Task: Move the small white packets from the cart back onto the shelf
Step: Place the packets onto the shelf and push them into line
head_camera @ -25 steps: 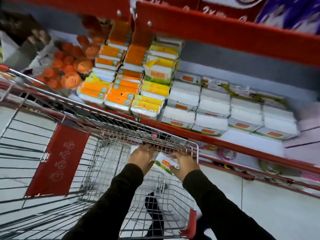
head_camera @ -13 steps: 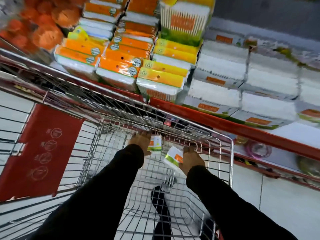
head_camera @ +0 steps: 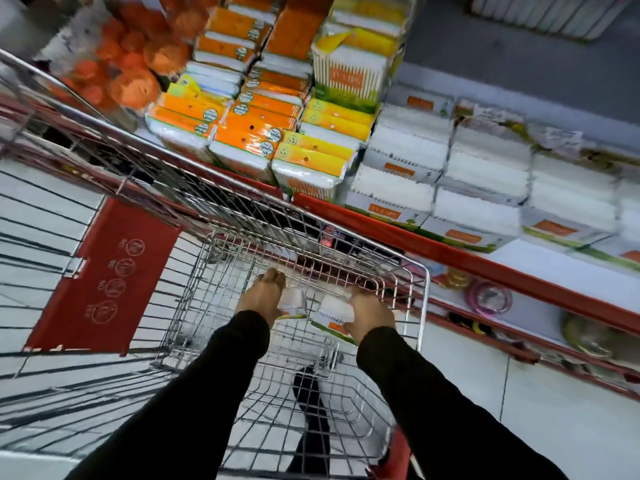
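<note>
Inside the wire-mesh cart, left hand gripped one small white packet, right hand gripped another white packet, both low near the far wall; beyond the hands, red-edged shelf carried stacked white blocky packs, orange-topped packs further left

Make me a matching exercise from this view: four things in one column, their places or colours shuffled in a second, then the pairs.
1. left hand
2. right hand
3. red plastic child-seat flap with white symbols
4. stacked orange-topped packs

A. on the shelf above the cart
B. holds the small white packet nearer the flap
C. left part of the wire cart
D. holds the small white packet with an orange label

Pairs: 1-B, 2-D, 3-C, 4-A
</note>
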Action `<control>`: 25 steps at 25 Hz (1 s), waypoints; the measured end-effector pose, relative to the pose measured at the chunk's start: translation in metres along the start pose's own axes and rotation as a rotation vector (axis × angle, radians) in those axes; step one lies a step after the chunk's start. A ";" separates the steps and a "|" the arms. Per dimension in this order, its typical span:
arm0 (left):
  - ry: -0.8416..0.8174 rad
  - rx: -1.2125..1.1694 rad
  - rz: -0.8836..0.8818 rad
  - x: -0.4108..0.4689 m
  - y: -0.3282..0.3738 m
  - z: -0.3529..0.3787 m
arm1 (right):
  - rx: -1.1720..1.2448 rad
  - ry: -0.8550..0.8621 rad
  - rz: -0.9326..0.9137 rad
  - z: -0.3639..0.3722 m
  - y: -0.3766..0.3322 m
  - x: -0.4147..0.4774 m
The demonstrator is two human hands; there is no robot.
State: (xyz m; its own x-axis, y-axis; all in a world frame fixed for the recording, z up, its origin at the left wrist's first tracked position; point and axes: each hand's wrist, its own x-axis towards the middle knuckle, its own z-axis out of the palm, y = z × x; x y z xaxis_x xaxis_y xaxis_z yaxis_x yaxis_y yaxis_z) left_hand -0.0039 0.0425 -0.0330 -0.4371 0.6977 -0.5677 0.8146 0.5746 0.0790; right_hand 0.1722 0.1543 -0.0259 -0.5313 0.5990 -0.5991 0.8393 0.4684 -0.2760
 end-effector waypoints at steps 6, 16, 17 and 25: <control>0.159 -0.081 -0.040 -0.095 0.039 -0.072 | 0.134 0.175 -0.122 -0.090 0.005 -0.094; 0.417 -0.051 0.228 -0.174 0.224 -0.169 | 0.062 0.574 -0.032 -0.216 0.167 -0.205; 0.425 -0.058 0.256 -0.172 0.244 -0.171 | 0.043 0.599 -0.002 -0.223 0.182 -0.207; 0.490 0.041 0.363 -0.119 0.366 -0.173 | -0.139 0.646 0.068 -0.257 0.252 -0.184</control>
State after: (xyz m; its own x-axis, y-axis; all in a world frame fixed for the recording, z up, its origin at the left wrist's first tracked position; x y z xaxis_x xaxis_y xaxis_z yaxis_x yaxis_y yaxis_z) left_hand 0.2800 0.2434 0.2056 -0.2459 0.9670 -0.0662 0.9541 0.2535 0.1594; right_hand 0.4521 0.3285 0.2082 -0.4766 0.8786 -0.0290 0.8736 0.4696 -0.1277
